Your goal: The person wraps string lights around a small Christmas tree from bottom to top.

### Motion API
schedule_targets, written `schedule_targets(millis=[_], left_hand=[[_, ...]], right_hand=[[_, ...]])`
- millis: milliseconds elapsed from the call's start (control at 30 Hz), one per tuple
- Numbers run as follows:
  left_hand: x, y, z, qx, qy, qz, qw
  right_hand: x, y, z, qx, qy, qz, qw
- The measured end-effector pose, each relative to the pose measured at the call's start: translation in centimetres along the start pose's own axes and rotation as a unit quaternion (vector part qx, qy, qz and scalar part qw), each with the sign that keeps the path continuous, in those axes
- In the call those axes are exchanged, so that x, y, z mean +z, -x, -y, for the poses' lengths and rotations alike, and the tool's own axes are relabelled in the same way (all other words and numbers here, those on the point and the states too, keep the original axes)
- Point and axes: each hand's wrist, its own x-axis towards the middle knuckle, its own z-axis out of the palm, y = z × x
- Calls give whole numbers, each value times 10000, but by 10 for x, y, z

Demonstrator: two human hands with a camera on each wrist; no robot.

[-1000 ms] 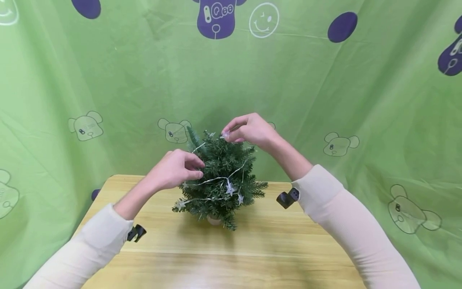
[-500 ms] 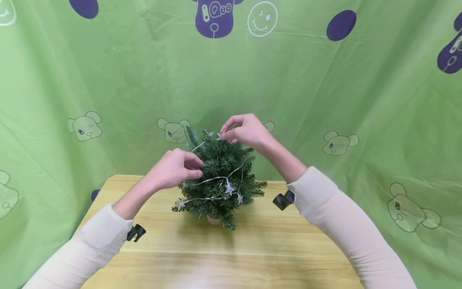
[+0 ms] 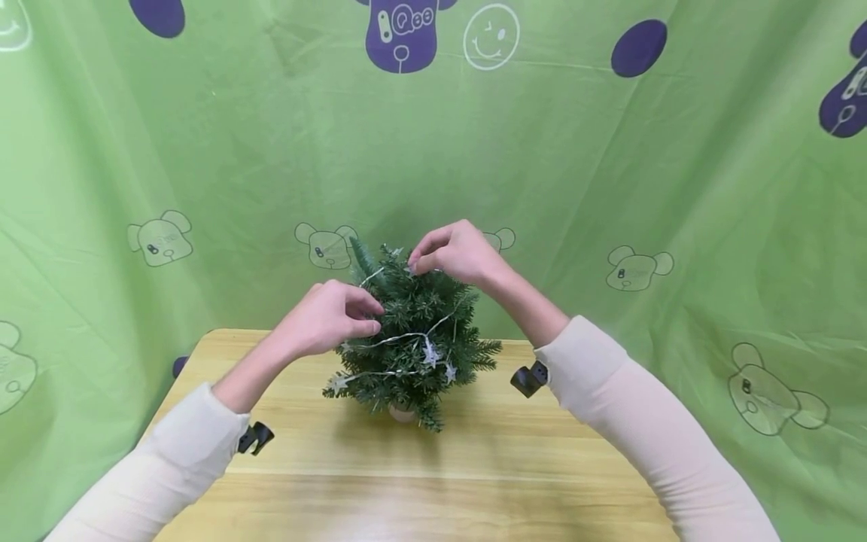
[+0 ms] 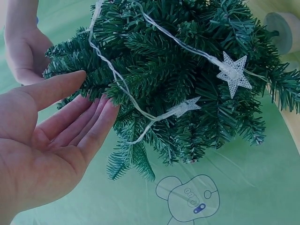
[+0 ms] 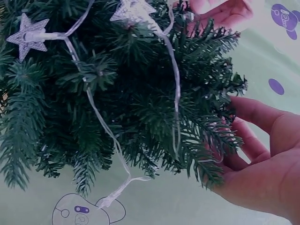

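A small artificial Christmas tree (image 3: 416, 309) stands on the table, wound with a star string light (image 3: 396, 339). Clear plastic stars hang from its wire, such as a star (image 4: 233, 75) in the left wrist view. At the treetop, the thumb and fingers of my right hand (image 3: 460, 252) pinch a small star (image 3: 411, 268), mostly covered by the fingertips. My left hand (image 3: 333, 320) is at the tree's left side, its fingers nearly straight and at the branch tips (image 4: 101, 89). Branches partly hide the right fingertips in the right wrist view.
Under the tree is a pale round base (image 3: 402, 413) on the wooden table (image 3: 474, 452). A green printed cloth (image 3: 555, 188) hangs behind and at both sides. Black wrist cameras (image 3: 528, 379) sit at the sleeve cuffs.
My right hand has moved slightly left and down at the treetop, bringing the pinched star closer to the branches. The left hand has stayed in place.
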Motion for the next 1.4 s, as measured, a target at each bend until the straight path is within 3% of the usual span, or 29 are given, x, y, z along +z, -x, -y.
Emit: schedule_targets(millis=[233,400,700,1000,1400], left_hand=[[0,1,0,-13,24,-15,10000],[0,1,0,5,16,-21,10000],[3,2,3,8,6,-3,10000],[3,2,2,55,16,-26,10000],[1,2,-1,131,23,-51,9999]], right_hand=[[8,0,0,98,17,-471,9988],[11,0,0,56,95,-598,9981],[17,-1,-8,9,520,-343,9981],[8,3,-6,-47,602,36,9982],[-11,14,5,-2,584,-84,9983]])
